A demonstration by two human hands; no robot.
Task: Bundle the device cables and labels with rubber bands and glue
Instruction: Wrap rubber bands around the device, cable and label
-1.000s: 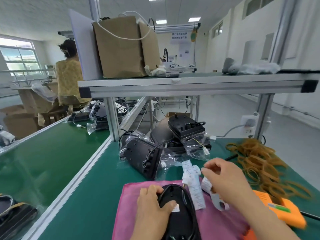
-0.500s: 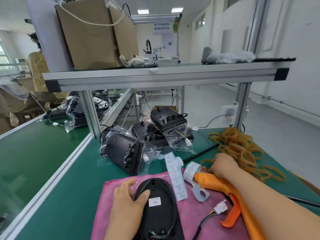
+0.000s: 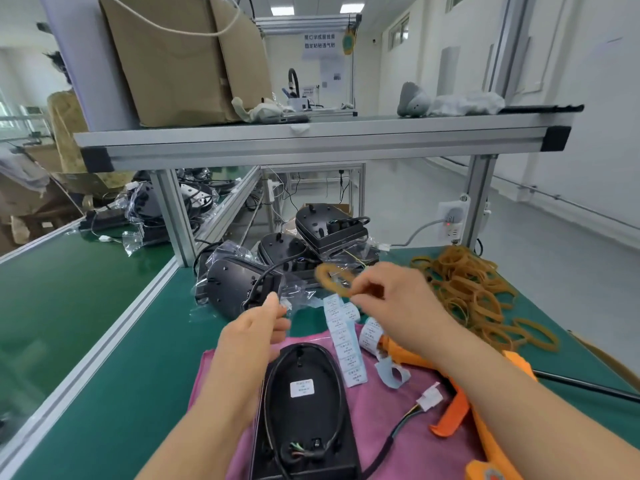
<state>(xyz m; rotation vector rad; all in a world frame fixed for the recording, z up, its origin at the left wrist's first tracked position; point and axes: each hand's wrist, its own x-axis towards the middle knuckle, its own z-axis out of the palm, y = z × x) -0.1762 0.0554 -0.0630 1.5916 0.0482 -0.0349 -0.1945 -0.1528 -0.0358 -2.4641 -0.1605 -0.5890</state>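
A black oval device (image 3: 304,407) lies on a pink cloth (image 3: 381,410), a white label on its back and its cable (image 3: 398,434) trailing right to a white plug. My right hand (image 3: 398,299) pinches a tan rubber band (image 3: 330,277), held up above the label strip (image 3: 346,344). My left hand (image 3: 256,327) hovers just past the device's far end, fingers loosely curled and holding nothing. An orange glue gun (image 3: 485,431) lies under my right forearm.
A heap of rubber bands (image 3: 474,292) lies at the right. Bagged black devices (image 3: 277,268) are piled behind the cloth by the shelf post (image 3: 173,216). An aluminium shelf (image 3: 311,140) overhead carries a cardboard bag. A person sits at the far left.
My right hand left the rubber band heap and now holds one band up over the labels. My left hand lifted off the device and moved forward.
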